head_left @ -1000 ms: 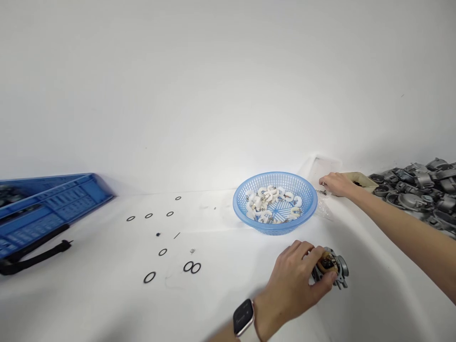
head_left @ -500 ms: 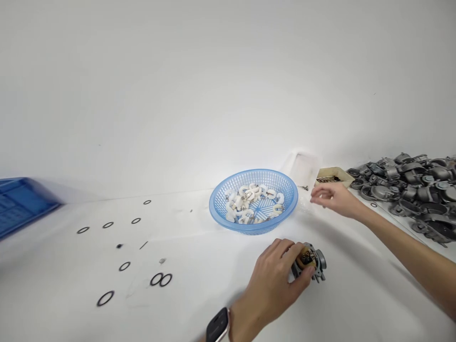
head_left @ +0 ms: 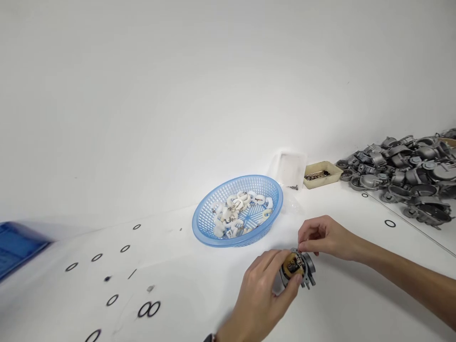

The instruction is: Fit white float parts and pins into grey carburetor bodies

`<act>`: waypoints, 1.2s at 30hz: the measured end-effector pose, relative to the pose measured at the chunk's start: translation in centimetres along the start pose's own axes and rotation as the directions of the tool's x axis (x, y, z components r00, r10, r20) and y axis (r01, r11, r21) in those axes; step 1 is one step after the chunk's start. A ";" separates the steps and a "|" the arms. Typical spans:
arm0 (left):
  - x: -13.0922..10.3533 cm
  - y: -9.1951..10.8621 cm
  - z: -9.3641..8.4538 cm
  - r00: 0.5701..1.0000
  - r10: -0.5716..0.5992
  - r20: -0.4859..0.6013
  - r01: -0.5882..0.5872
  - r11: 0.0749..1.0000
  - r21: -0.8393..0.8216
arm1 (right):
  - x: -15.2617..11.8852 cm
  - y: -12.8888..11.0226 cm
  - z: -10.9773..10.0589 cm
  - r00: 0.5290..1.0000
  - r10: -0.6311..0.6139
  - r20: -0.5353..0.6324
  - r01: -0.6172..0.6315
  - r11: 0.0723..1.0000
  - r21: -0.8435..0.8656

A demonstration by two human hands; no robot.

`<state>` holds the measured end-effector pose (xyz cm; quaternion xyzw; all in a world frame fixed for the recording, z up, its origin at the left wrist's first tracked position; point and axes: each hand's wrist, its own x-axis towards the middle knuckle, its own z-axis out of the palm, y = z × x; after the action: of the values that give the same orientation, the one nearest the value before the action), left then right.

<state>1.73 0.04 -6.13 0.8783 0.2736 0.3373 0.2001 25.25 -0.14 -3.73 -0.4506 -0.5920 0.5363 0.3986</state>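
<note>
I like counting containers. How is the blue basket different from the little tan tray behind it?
The blue basket is round with a holey mesh wall; the tan tray is rectangular with solid walls. The blue basket looks much bigger than the tan tray. The blue basket holds white curved pieces; the tan tray holds small dark bits, too small to tell. Both are open on top and sit on the white table.

My left hand (head_left: 261, 297) curls, thumb and fingers closed in a grip; my right hand (head_left: 322, 236) reaches in, fingertips pinched together.
</note>
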 end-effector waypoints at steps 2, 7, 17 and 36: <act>0.0 0.0 -0.1 1.000 -0.001 0.004 0.001 1.000 0.000 | 0.0 0.3 0.2 1.000 -0.008 0.003 0.008 1.000 0.016; 0.1 0.0 -0.2 1.000 0.005 0.014 -0.005 1.000 0.009 | 0.1 0.4 0.7 1.000 -0.020 -0.001 0.020 1.000 0.019; 0.0 0.2 -0.2 1.000 0.012 -0.004 -0.012 1.000 0.004 | 0.0 0.0 1.0 0.999 0.049 -0.017 -0.046 0.989 0.139; 0.1 0.2 -0.2 1.000 0.003 0.007 -0.003 1.000 0.001 | 0.1 0.1 1.5 0.995 0.091 -0.038 -0.086 0.988 0.129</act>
<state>1.73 0.02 -5.85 0.8800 0.2717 0.3344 0.1999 23.82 -0.44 -3.98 -0.4618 -0.5273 0.5799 0.4153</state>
